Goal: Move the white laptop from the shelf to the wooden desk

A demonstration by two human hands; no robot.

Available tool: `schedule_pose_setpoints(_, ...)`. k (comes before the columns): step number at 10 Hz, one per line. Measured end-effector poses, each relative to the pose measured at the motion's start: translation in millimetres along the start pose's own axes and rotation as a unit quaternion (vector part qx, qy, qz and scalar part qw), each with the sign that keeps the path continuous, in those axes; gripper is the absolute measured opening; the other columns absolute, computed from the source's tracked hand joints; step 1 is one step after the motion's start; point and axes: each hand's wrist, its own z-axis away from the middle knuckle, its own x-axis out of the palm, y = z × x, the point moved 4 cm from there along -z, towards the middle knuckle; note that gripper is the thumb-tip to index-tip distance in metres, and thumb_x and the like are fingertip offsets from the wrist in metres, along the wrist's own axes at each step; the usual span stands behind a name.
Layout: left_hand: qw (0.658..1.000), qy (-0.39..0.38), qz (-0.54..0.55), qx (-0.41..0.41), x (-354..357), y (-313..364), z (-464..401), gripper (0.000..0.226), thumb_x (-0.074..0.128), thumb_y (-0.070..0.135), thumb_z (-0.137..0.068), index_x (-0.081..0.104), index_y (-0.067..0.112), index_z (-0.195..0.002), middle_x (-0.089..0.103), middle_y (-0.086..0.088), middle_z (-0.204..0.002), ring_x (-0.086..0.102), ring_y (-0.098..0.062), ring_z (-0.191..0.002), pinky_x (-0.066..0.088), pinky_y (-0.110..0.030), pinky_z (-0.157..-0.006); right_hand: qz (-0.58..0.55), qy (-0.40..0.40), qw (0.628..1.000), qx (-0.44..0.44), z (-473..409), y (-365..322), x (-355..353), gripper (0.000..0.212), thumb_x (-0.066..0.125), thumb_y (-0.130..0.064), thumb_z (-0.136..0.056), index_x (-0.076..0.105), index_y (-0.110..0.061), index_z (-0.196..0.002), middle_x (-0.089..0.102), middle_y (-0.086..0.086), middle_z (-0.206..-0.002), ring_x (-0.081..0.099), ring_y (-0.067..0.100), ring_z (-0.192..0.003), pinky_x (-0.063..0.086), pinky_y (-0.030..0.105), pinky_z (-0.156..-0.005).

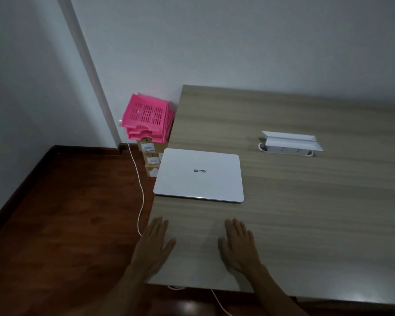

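The white laptop (198,175) lies closed and flat on the wooden desk (306,201), near the desk's left edge, its logo facing away from me. My left hand (154,242) hovers flat at the desk's left edge, below the laptop, fingers apart and holding nothing. My right hand (238,244) is flat over the desk beside it, also empty with fingers spread. Both hands are a short way nearer to me than the laptop and do not touch it. No shelf is in view.
A white socket box with open lids (290,143) sits in the desk to the right of the laptop. Pink plastic trays (146,118) are stacked on cardboard boxes (151,159) beside the desk's left edge. A white cable (140,190) runs down across the dark wood floor.
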Motion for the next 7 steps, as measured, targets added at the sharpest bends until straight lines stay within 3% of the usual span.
schedule_pose_setpoints(1,1.000,-0.008,-0.002,0.006,16.7,-2.0,1.4,0.086,0.013,0.072,-0.086,0.021,0.020,-0.154,0.013,-0.004,-0.164,-0.001,-0.013,-0.151,-0.009,-0.021,-0.118,-0.005,0.006,1.000,0.011,0.9,10.4,18.7,0.076,0.013,-0.066,-0.095,0.008,-0.026,-0.160,-0.001,0.000,-0.168,-0.004,0.024,-0.156,-0.002,0.045,-0.124)
schedule_pose_setpoints(2,0.998,0.007,-0.055,0.005,29.3,-1.5,1.1,0.079,0.019,0.068,-0.093,0.021,0.019,-0.155,0.015,-0.007,-0.164,-0.001,-0.016,-0.152,0.001,-0.034,-0.121,0.006,0.044,0.999,0.014,-1.2,15.0,34.4,0.087,-0.003,-0.072,-0.087,0.012,-0.027,-0.160,-0.001,-0.002,-0.167,-0.001,0.023,-0.156,-0.004,0.042,-0.124)
schedule_pose_setpoints(3,0.996,0.028,-0.083,-0.003,33.8,-0.5,-1.2,0.075,0.028,0.063,-0.094,0.023,0.018,-0.154,0.018,-0.008,-0.163,0.008,-0.020,-0.152,0.011,-0.039,-0.121,0.029,0.072,0.997,0.027,-1.7,13.0,39.7,0.070,0.027,-0.056,-0.095,0.031,-0.023,-0.156,0.025,0.004,-0.164,0.021,0.027,-0.153,0.006,0.044,-0.121)
schedule_pose_setpoints(4,0.995,0.034,-0.098,0.000,35.8,-2.7,-4.1,0.076,0.029,0.063,-0.093,0.020,0.020,-0.155,0.016,-0.007,-0.163,0.005,-0.019,-0.153,0.010,-0.040,-0.121,0.041,0.087,0.995,0.035,-5.6,14.9,43.8,0.068,0.035,-0.053,-0.094,0.034,-0.023,-0.155,0.030,0.004,-0.163,0.025,0.027,-0.151,0.011,0.045,-0.121)
schedule_pose_setpoints(6,0.995,0.042,-0.096,0.004,38.2,-3.9,-2.6,0.077,0.035,0.062,-0.093,0.019,0.019,-0.155,0.016,-0.006,-0.164,0.004,-0.018,-0.152,0.007,-0.039,-0.122,0.036,0.095,0.994,0.027,-4.2,19.3,45.8,0.068,0.031,-0.053,-0.094,0.035,-0.022,-0.154,0.028,0.003,-0.163,0.022,0.027,-0.152,0.012,0.045,-0.121)
schedule_pose_setpoints(7,0.994,0.049,-0.094,0.004,38.3,-3.4,-3.4,0.077,0.032,0.062,-0.094,0.019,0.018,-0.155,0.016,-0.006,-0.164,0.004,-0.020,-0.153,0.007,-0.041,-0.122,-0.110,0.133,0.984,-0.034,-3.6,8.8,13.2,0.048,0.041,-0.042,-0.095,0.062,-0.025,-0.134,0.050,-0.015,-0.144,0.054,0.021,-0.134,0.034,0.034,-0.113)
